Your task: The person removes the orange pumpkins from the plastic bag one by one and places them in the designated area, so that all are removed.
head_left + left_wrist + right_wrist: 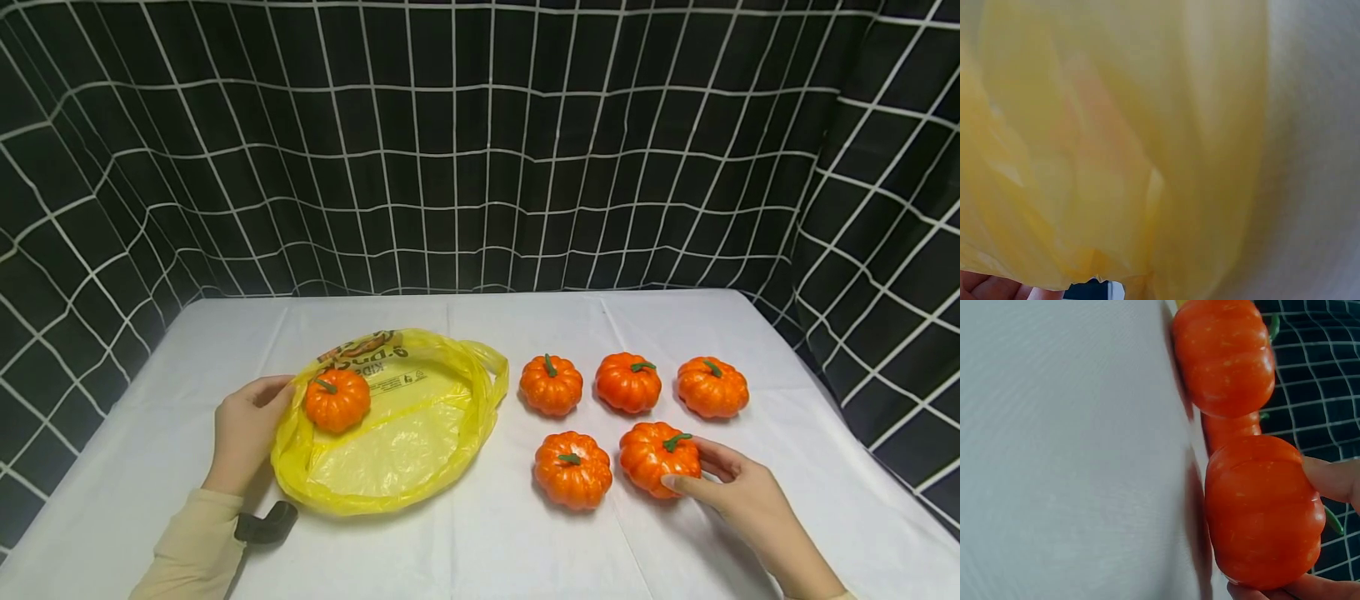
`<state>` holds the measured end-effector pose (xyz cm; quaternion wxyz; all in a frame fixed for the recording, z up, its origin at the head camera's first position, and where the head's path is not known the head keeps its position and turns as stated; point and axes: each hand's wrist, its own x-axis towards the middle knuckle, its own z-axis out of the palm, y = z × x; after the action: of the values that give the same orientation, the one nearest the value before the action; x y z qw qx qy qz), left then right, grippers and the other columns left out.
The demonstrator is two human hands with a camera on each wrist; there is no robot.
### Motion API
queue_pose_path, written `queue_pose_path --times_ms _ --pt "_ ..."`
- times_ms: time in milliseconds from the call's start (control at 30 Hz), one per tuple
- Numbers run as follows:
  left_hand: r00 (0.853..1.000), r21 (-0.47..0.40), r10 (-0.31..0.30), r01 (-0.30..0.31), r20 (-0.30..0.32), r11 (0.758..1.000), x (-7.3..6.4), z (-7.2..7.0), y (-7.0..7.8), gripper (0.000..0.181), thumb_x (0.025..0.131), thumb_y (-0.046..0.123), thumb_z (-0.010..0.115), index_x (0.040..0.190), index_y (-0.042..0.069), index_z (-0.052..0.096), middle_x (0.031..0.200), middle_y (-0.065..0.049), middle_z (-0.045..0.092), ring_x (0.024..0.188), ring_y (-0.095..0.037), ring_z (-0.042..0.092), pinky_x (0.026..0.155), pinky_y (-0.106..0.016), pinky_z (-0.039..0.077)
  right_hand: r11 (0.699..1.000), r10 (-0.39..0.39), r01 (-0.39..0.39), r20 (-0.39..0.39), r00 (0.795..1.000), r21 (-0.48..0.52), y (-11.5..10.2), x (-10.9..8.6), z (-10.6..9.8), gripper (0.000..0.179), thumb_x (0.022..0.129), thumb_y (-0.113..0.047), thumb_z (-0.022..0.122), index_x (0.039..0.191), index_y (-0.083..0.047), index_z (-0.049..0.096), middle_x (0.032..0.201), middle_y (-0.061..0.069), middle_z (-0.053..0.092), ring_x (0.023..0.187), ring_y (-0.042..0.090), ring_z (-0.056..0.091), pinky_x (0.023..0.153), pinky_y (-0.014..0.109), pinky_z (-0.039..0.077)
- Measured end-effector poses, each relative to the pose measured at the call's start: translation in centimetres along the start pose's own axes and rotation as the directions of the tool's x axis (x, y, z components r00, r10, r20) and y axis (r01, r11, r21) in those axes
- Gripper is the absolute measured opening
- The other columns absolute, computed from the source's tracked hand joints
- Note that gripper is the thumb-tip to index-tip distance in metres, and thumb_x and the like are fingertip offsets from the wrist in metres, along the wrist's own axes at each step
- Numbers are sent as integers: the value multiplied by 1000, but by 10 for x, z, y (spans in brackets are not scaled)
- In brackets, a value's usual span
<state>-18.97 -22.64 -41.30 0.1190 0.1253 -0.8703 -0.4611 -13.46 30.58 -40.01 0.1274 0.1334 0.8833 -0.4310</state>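
Note:
A yellow plastic bag (390, 450) lies with its mouth spread wide on the table's left side, one orange pumpkin (337, 401) inside it near the left rim. My left hand (251, 425) grips the bag's left edge; in the left wrist view the yellow film (1116, 156) covers most of the picture and a few fingertips (997, 287) show below. On the right, my right hand (738, 492) holds a pumpkin (656, 458) between thumb and fingers. The right wrist view shows this pumpkin (1263, 512) from the side, the thumb on its upper part.
Several more orange pumpkins with green stems stand between bag and right hand: one (573, 471) beside the held one, others (551, 385) (628, 383) (712, 387) in a row behind. A white cloth (495, 550) covers the table. Black grid curtain (480, 167) hangs behind and at both sides.

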Motion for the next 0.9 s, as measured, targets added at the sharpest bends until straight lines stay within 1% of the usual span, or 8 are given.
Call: queue_pose_path --times_ms 100,167,400,600,733,800,867,900 --pt "1000 -2 2 -2 -2 1000 0 0 0 35 99 25 57 123 2 68 124 -21 69 118 -33 63 75 -2 40 1000 3 -3 2 1000 -7 2 2 1 90 88 -42 72 153 3 29 158 29 27 146 48 26 117 60 30" --pt "1000 0 2 -2 -1 1000 0 0 0 35 99 25 57 123 2 68 124 -21 69 118 -33 63 74 -2 40 1000 8 -8 7 1000 -12 3 3 1 90 88 -42 73 153 3 29 158 30 27 146 49 27 116 60 31" --pt "1000 9 -8 8 7 1000 -1 -1 1 36 100 27 56 124 3 67 126 -20 68 120 -32 62 90 -24 53 1000 4 -3 51 999 -19 6 5 -2 94 89 -44 71 154 5 23 157 32 25 146 49 27 115 60 33" --pt "1000 3 -13 13 12 1000 -2 -1 1 36 100 26 55 125 3 67 127 -20 68 121 -32 62 91 -23 53 999 -25 27 55 998 -31 10 6 -4 92 91 -45 68 155 3 24 155 32 28 144 48 31 112 61 37" --pt "1000 -8 -10 10 16 1000 -2 -1 2 36 100 26 55 125 2 66 127 -21 67 122 -34 61 99 -38 53 999 -44 46 55 997 -22 11 7 -5 92 91 -44 69 154 4 23 156 32 27 145 47 30 114 60 35" --pt "1000 -15 -9 9 17 1000 -2 -1 2 36 100 25 55 125 2 66 128 -22 66 123 -35 60 103 -46 51 998 -62 64 50 997 -25 12 6 -5 90 92 -43 69 154 5 24 156 31 28 144 47 31 114 58 34" --pt "1000 -20 -9 9 18 1000 -1 -1 3 36 100 25 55 125 1 66 128 -22 66 124 -35 59 103 -47 51 996 -82 83 30 996 -43 13 5 -6 88 91 -42 70 153 4 28 155 29 32 144 44 35 113 52 39" --pt "1000 -21 -8 8 19 1000 -1 -1 3 36 100 25 55 125 1 66 129 -22 66 124 -35 59 103 -47 51 994 -93 93 10 996 -52 13 3 -6 87 91 -43 70 153 3 30 155 27 34 142 32 44 111 42 44"
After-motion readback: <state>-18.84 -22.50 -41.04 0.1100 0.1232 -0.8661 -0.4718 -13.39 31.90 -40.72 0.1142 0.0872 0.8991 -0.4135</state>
